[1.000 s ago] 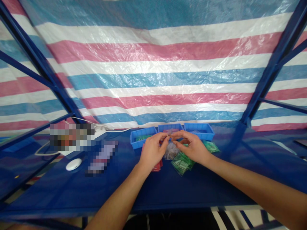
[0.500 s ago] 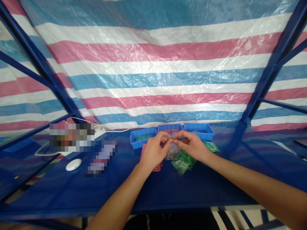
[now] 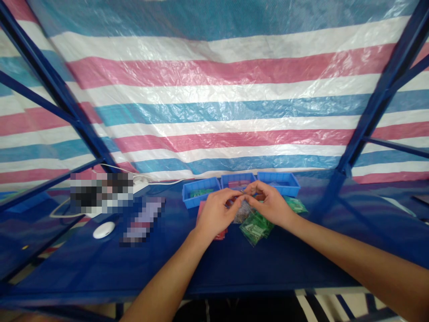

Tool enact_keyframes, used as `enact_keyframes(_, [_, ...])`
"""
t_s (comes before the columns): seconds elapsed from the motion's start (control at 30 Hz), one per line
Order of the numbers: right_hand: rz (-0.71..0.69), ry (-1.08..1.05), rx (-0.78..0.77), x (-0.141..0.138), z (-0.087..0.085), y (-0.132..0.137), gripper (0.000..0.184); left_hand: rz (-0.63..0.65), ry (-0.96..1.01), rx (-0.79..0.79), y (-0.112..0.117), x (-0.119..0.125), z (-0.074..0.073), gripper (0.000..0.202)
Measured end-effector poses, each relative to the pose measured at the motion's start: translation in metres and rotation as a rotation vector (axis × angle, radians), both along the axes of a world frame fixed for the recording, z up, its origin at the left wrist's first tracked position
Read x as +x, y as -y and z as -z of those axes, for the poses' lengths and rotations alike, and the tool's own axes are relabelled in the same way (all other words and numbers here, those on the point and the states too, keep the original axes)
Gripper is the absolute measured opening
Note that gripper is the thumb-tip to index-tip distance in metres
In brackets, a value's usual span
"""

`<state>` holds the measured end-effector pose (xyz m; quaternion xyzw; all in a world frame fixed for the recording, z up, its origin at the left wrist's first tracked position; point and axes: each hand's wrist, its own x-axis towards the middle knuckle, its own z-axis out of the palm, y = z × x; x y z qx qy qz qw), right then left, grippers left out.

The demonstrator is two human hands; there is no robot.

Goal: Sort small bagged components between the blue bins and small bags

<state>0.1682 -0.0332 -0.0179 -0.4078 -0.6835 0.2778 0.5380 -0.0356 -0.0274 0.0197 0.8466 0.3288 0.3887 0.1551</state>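
My left hand (image 3: 219, 208) and my right hand (image 3: 268, 203) meet at the fingertips over the table, both closed in a pinch. Whatever sits between the fingers is too small to name. Beneath them lies a clear plastic bag (image 3: 241, 213) with small pieces inside. Green packets (image 3: 256, 227) in clear wrapping lie just below my right hand. Red packets (image 3: 220, 234) are partly hidden under my left hand. Behind the hands stand three blue bins: a left bin (image 3: 201, 191) with green pieces, a middle bin (image 3: 237, 180) with reddish contents, and a right bin (image 3: 279, 183).
Another green packet (image 3: 295, 205) lies right of my right hand. A round white case (image 3: 103, 230) and a blurred-out flat object (image 3: 143, 221) are on the left, near a white power strip (image 3: 139, 185) with cables. Blue metal posts (image 3: 372, 105) frame the striped sheet (image 3: 214, 103).
My fingertips have drawn closer together, and the left fingers now reach over toward the right ones. The bins and packets stay where they were.
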Motion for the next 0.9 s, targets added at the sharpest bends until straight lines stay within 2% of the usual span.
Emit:
enact_keyframes(0.17, [-0.015, 0.046, 0.066, 0.000, -0.007, 0.004, 0.012, -0.050, 0.059, -0.057, 0.001, 0.001, 0.001, 0.027])
enact_keyframes(0.37, [-0.030, 0.108, 0.162, 0.001, -0.008, 0.007, 0.013, -0.045, 0.071, -0.140, -0.001, -0.001, 0.002, 0.030])
enact_keyframes(0.53, [-0.032, 0.249, 0.207, 0.001, -0.007, 0.010, 0.046, -0.040, 0.059, -0.147, -0.003, -0.001, 0.003, 0.026])
enact_keyframes(0.63, [-0.046, 0.296, 0.233, 0.001, -0.007, 0.012, 0.057, -0.017, 0.056, -0.154, -0.003, -0.002, 0.003, 0.024])
enact_keyframes(0.77, [-0.053, 0.275, 0.218, 0.000, -0.007, 0.013, 0.050, 0.012, 0.063, -0.166, -0.004, -0.004, 0.002, 0.023])
enact_keyframes(0.9, [-0.001, 0.156, 0.183, 0.000, -0.007, 0.011, 0.039, 0.015, 0.070, -0.184, -0.005, -0.004, 0.003, 0.025])
